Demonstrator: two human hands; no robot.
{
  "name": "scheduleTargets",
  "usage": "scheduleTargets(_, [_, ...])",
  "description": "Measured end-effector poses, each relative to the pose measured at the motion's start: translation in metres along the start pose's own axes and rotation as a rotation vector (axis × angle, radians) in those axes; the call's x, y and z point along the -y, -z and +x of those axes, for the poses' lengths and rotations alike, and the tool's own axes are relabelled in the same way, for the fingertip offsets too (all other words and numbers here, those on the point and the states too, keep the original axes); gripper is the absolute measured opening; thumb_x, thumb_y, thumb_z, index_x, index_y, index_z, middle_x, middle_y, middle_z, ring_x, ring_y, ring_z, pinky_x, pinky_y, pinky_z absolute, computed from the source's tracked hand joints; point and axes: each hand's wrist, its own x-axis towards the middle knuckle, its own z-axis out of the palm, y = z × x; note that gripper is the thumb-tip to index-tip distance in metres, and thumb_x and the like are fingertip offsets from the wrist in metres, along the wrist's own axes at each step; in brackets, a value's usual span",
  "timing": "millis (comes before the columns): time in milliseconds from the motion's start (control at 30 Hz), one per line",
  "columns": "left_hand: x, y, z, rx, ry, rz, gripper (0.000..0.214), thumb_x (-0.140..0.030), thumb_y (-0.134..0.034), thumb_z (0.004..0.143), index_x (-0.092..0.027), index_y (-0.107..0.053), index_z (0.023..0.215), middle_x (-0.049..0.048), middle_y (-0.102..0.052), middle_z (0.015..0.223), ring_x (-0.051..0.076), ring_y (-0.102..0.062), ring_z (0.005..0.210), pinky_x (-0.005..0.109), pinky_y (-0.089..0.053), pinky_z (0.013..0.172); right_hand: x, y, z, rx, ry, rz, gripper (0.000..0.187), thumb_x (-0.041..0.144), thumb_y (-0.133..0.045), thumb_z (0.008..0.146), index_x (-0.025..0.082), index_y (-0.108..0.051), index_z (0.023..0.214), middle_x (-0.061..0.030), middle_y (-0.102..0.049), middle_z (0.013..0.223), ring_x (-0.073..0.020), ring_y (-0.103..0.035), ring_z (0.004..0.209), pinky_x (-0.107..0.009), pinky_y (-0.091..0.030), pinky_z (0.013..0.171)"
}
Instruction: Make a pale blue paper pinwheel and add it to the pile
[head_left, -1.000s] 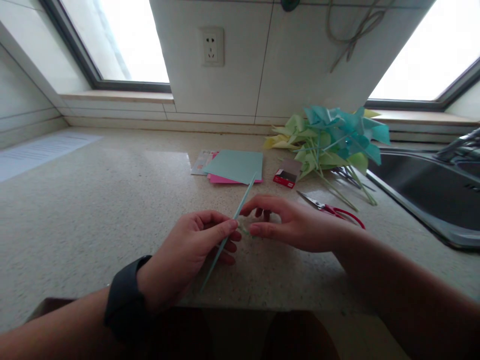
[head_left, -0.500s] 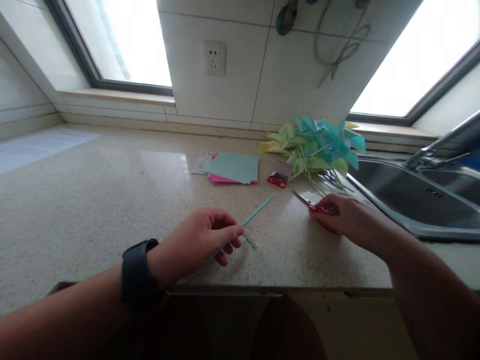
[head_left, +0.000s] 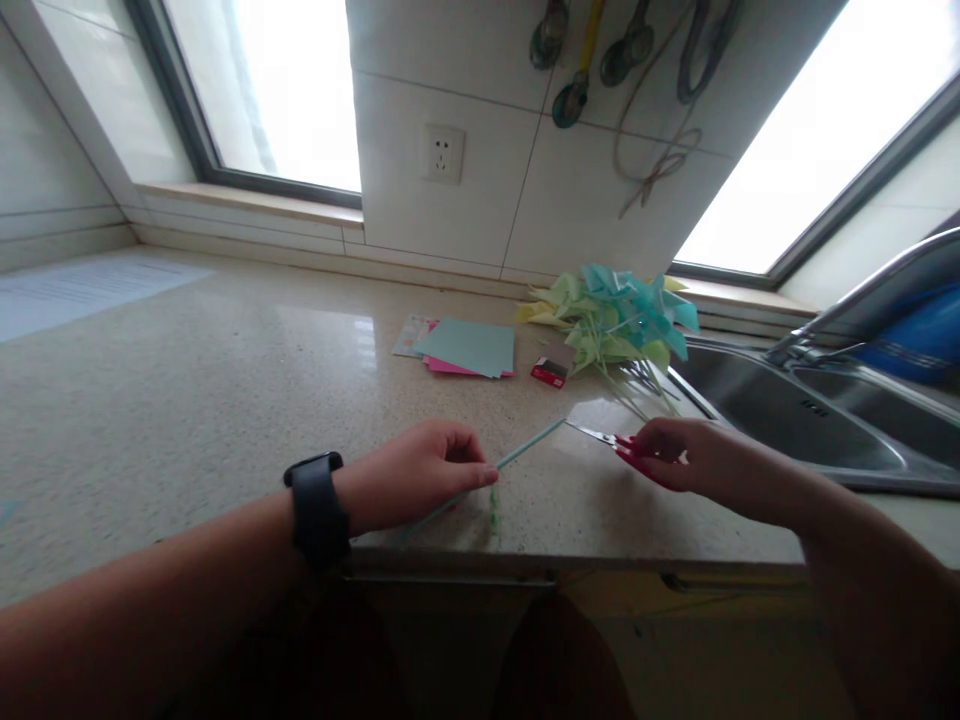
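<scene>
My left hand (head_left: 420,475), with a black watch on the wrist, pinches a thin pale blue paper stick (head_left: 525,447) near the counter's front edge. The stick slants up to the right, and a small green piece (head_left: 493,500) hangs under my fingertips. My right hand (head_left: 690,460) is closed on the red handles of a pair of scissors (head_left: 600,437). The scissors' blades point left toward the stick's far tip and stop just short of it.
On the speckled counter (head_left: 225,390) lie a stack of blue and pink paper sheets (head_left: 469,348), a small red box (head_left: 550,371) and a heap of green and teal paper pinwheels (head_left: 619,315). A steel sink (head_left: 810,420) with a tap is at the right. Utensils hang on the tiled wall.
My right hand left the stick, reached right to the scissors and picked them up, then brought them back toward the stick. My left hand kept the stick, now tilted flatter.
</scene>
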Motion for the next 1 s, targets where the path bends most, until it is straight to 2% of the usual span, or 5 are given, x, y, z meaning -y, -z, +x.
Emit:
scheduleTargets(67, [0.004,0.0,0.002,-0.002,-0.001,-0.008,0.03,-0.047,-0.066,0.086,-0.017,-0.064,0.082,-0.0011,-0.062,0.067,0.013,-0.051,0.059,0.027,-0.038,0.056,0.016,0.009,-0.009,0.179,0.037,0.092,0.037,0.053,-0.066,0.086,0.018,-0.072,0.096,-0.0062,-0.068,0.078,-0.0168,-0.058,0.067,-0.028,-0.046,0.058])
scheduleTargets(267, [0.008,0.001,0.004,-0.001,-0.005,-0.078,0.027,-0.044,-0.065,0.087,-0.017,-0.063,0.084,0.0009,-0.067,0.074,0.014,-0.057,0.061,0.027,-0.043,0.058,0.059,0.026,-0.013,0.447,0.043,0.219,0.03,0.047,-0.07,0.085,0.019,-0.063,0.093,-0.0022,-0.062,0.079,-0.0111,-0.05,0.06,-0.023,-0.039,0.05])
scheduleTargets(500, [0.005,-0.001,0.004,-0.021,0.012,-0.161,0.023,-0.04,-0.066,0.087,-0.018,-0.059,0.084,0.0031,-0.07,0.082,0.015,-0.063,0.07,0.027,-0.05,0.063,0.092,0.02,0.001,0.445,0.205,-0.082,0.032,0.051,-0.069,0.085,0.019,-0.066,0.088,-0.0006,-0.062,0.073,-0.0132,-0.053,0.06,-0.023,-0.035,0.05])
scheduleTargets(800, [0.008,-0.001,0.004,-0.025,-0.003,-0.206,0.027,-0.044,-0.066,0.088,-0.018,-0.061,0.084,0.0029,-0.071,0.083,0.015,-0.063,0.072,0.027,-0.051,0.063,0.098,0.02,0.014,0.528,0.177,0.018,0.025,0.045,-0.07,0.084,0.02,-0.069,0.087,-0.0018,-0.068,0.074,-0.0153,-0.057,0.061,-0.025,-0.038,0.05])
scheduleTargets(1000, [0.009,0.0,0.004,-0.023,0.002,-0.18,0.029,-0.046,-0.065,0.09,-0.017,-0.063,0.084,0.0021,-0.07,0.08,0.015,-0.062,0.07,0.027,-0.05,0.063,0.101,0.02,0.02,0.541,0.239,-0.044,0.026,0.047,-0.068,0.086,0.021,-0.069,0.09,-0.0004,-0.068,0.074,-0.0154,-0.058,0.063,-0.025,-0.04,0.052])
